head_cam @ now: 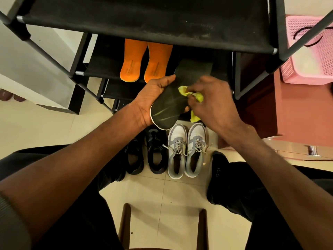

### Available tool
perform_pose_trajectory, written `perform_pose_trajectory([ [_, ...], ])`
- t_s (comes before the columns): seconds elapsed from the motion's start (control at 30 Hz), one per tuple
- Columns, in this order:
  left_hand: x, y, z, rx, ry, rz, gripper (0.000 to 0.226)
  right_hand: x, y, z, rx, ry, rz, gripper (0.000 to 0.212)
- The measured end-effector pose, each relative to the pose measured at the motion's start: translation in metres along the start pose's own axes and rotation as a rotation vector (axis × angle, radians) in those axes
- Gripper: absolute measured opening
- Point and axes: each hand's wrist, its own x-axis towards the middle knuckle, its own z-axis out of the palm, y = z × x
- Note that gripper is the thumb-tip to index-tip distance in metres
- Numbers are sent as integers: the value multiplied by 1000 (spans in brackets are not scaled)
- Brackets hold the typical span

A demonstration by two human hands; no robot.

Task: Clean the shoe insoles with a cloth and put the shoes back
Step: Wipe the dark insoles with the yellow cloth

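While the left hand (153,98) cradles a black insole (168,109) from underneath, thumb hooked over its far edge, the right hand (214,103) rubs a bunched yellow cloth (183,91) across the insole's upper face. Both grips are closed: the left round the insole, the right pinching the cloth, which touches the insole near its middle while a loose end hangs down beside it. The insole is held in the air in front of the shoe rack (144,20), above the shoes on the floor.

From this single head view, the job looks to be partway through. Two orange insoles (146,64) lie side by side on a lower rack shelf, and a second dark insole (196,69) seems to rest just beside them; whether any of these has been wiped I cannot tell. On the floor tiles, a grey-and-white pair of sneakers (187,150) stands just beside a black pair of shoes (146,154), both with open mouths and apparently without insoles, though their interiors are too dark to be sure. As I judge it, wiping is under way, and what remains is finishing the insoles, refitting them, and setting both pairs back on the rack.
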Motion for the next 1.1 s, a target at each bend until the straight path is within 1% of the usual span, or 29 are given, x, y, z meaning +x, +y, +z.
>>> perform_pose_trajectory([
  [0.07, -1, 0, -2, 0, 6, -10, 33, -8, -19, 5, 106, -29, -116, 21],
  [0.13, 1, 0, -4, -1, 16, -13, 35, -11, -24, 7, 105, -74, -194, 21],
  [0.17, 1, 0, -4, -1, 20, -6, 34, -10, -21, 7, 68, -86, -205, 20],
  [0.23, 1, 2, -2, 5, 15, 18, 32, -4, -7, 3, -43, -52, -155, 17],
  [0.3, 4, 3, -1, 12, 3, 35, 34, 3, 8, -2, -120, 0, -35, 16],
  [0.37, 6, 4, -1, 33, 8, 51, 34, 4, 13, -4, -139, 38, 67, 19],
  [0.4, 7, 5, -1, 37, 16, 59, 34, 3, 10, -2, -103, 44, 81, 20],
  [0.47, 8, 5, -2, 15, 29, 59, 38, -5, -7, 4, 26, 18, 13, 19],
  [0.53, 10, 5, -5, -7, 13, 50, 46, -15, -25, 10, 95, -24, -92, 19],
  [0.6, 8, 6, -8, -21, 12, 53, 46, -16, -27, 12, 82, -28, -138, 19],
  [0.63, 8, 7, -8, -22, 19, 55, 42, -13, -23, 11, 42, -11, -132, 18],
  [0.7, 7, 7, -6, 3, 10, 55, 33, -6, -10, 7, -74, 37, -69, 14],
  [0.8, 5, 7, 0, 56, 4, 62, 28, 5, 12, -1, -204, 85, 99, 19],
  [0.87, 2, 6, 3, 52, -20, 47, 31, 9, 22, -7, -154, 143, 192, 23],
  [0.9, 3, 6, 4, 44, -19, 44, 32, 9, 22, -9, -102, 162, 203, 24],
  [0.97, 3, 6, 3, 34, -22, 42, 32, 3, 7, -5, 11, 135, 116, 23],
  [1.03, 2, 6, 3, 3, -26, 25, 31, -8, -18, 3, 119, 71, -43, 21],
  [1.1, 2, 5, 1, -11, -30, 20, 34, -15, -29, 6, 108, 14, -153, 19],
])
